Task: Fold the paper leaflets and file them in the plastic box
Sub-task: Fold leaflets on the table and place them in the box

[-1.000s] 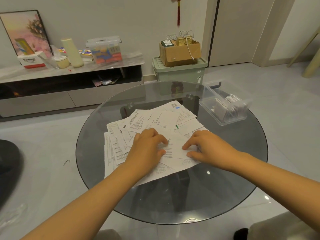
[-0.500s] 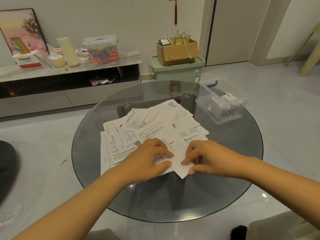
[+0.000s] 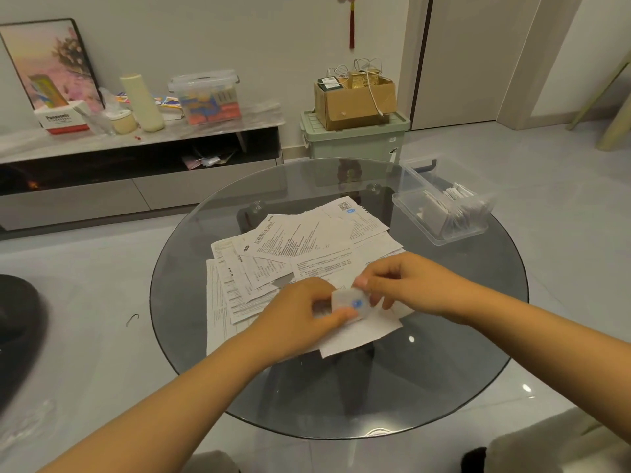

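Pinching a small folded leaflet [image 3: 351, 303] between them, the left hand [image 3: 300, 319] grips its near-left side and the right hand [image 3: 406, 285] its far edge, low over loose leaflets [image 3: 290, 244] on the glass table [image 3: 444, 387]. The clear plastic box [image 3: 444, 213] lies away to the far right, its long axis running away from the person, nearer the right hand, which probably files.
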